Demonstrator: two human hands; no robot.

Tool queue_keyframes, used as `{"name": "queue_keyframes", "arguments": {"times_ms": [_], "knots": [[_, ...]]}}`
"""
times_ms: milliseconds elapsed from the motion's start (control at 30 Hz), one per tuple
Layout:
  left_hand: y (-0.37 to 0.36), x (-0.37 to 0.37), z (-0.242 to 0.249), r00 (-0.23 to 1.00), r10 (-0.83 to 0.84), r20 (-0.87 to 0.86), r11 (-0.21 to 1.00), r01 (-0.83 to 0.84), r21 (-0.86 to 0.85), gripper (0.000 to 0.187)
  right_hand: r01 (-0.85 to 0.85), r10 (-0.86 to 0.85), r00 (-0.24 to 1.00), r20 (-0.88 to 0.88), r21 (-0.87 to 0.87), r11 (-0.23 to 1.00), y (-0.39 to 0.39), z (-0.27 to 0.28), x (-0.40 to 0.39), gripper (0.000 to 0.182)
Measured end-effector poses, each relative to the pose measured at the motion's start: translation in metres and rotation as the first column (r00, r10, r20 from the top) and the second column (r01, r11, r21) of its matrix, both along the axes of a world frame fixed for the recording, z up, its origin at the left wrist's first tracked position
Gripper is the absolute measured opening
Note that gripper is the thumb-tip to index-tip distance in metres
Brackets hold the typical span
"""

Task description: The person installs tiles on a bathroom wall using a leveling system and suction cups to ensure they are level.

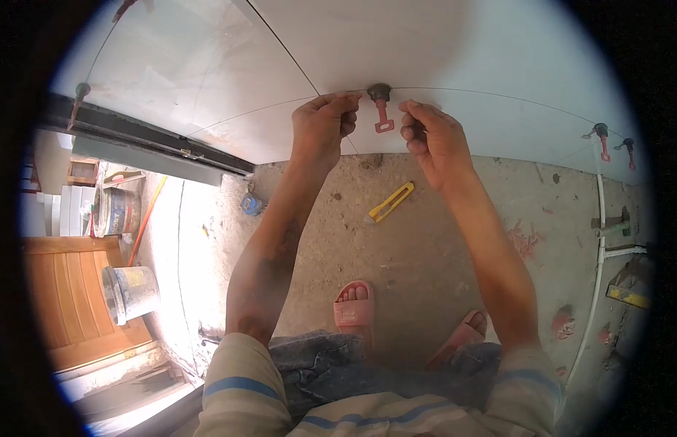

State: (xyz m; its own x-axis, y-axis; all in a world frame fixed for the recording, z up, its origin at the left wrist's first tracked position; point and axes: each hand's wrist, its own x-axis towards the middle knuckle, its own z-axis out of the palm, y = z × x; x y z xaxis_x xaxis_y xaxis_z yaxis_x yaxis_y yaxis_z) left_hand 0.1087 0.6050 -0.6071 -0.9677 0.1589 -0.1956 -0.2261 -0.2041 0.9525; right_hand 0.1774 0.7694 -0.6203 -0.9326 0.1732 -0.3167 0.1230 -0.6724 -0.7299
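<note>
A tile leveler (380, 105) with a dark round base and a red handle sits on the joint between large pale wall tiles (455, 51), its handle hanging down. My left hand (326, 127) is just left of it, thumb and forefinger pinched at the tile joint; a tiny reddish bit shows at the fingertips, too small to name. On the other side, my right hand (437, 138) has its fingers curled and thumb and forefinger pressed together near the joint. Whatever lies in that pinch is hidden. Neither hand touches the leveler.
A yellow utility knife (391, 202) and a blue object (251, 205) lie on the concrete floor (317, 240). Small red pieces (524, 240) are scattered right. More levelers (601, 140) line the joint. Buckets (132, 293) stand left; a white pipe (595, 306) runs right.
</note>
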Motion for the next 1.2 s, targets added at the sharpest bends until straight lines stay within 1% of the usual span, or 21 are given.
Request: {"name": "queue_keyframes", "arguments": {"times_ms": [67, 200, 400, 500, 567, 667, 800, 867, 1000, 1067, 1200], "knots": [[0.001, -0.002, -0.001, 1.000, -0.009, 0.020, 1.000, 0.009, 0.002, 0.019, 0.027, -0.028, 0.999, 0.041, 0.005, 1.000, 0.001, 0.001, -0.001, 0.014], [0.005, -0.002, -0.002, 0.998, 0.027, 0.052, 1.000, -0.027, -0.012, 0.020, -0.001, 0.001, 1.000, 0.010, -0.017, 1.000, 0.004, -0.001, -0.002, 0.019], [0.008, -0.002, 0.004, 0.999, 0.049, 0.021, 0.999, -0.049, 0.011, 0.016, -0.009, 0.008, 1.000, -0.011, -0.009, 1.000, 0.007, 0.003, -0.002, 0.019], [0.009, -0.002, 0.003, 0.998, 0.058, 0.022, 0.998, -0.058, 0.009, 0.014, 0.004, -0.004, 1.000, 0.022, -0.004, 1.000, 0.007, 0.003, -0.003, 0.019], [0.007, -0.004, 0.000, 0.999, 0.046, -0.008, 0.999, -0.046, -0.018, 0.014, -0.004, 0.004, 1.000, -0.019, -0.024, 1.000, 0.008, 0.001, -0.003, 0.018], [0.004, -0.005, -0.002, 0.998, 0.049, -0.037, 0.998, -0.051, -0.048, 0.014, -0.004, 0.004, 1.000, 0.007, -0.017, 1.000, 0.010, 0.005, -0.002, 0.018], [0.004, -0.005, -0.003, 0.998, 0.056, -0.015, 0.998, -0.057, -0.034, 0.014, 0.002, -0.002, 1.000, 0.001, -0.021, 1.000, 0.011, 0.002, -0.003, 0.017], [0.005, -0.004, -0.002, 0.996, 0.083, 0.026, 0.996, -0.084, 0.022, 0.015, 0.003, -0.003, 1.000, 0.014, -0.022, 1.000, 0.010, 0.002, -0.002, 0.017], [0.005, -0.004, 0.000, 0.998, 0.060, 0.024, 0.998, -0.060, 0.004, 0.013, -0.013, 0.013, 1.000, 0.004, -0.009, 1.000, 0.012, 0.000, -0.002, 0.017], [0.007, -0.003, -0.001, 0.995, 0.097, 0.006, 0.995, -0.097, 0.019, 0.012, 0.001, -0.001, 1.000, 0.018, -0.014, 1.000, 0.011, 0.002, -0.002, 0.017], [0.009, -0.003, -0.005, 0.993, 0.117, -0.002, 0.993, -0.117, 0.015, 0.012, 0.002, -0.002, 1.000, 0.020, -0.013, 1.000, 0.011, 0.003, -0.002, 0.017]]}}
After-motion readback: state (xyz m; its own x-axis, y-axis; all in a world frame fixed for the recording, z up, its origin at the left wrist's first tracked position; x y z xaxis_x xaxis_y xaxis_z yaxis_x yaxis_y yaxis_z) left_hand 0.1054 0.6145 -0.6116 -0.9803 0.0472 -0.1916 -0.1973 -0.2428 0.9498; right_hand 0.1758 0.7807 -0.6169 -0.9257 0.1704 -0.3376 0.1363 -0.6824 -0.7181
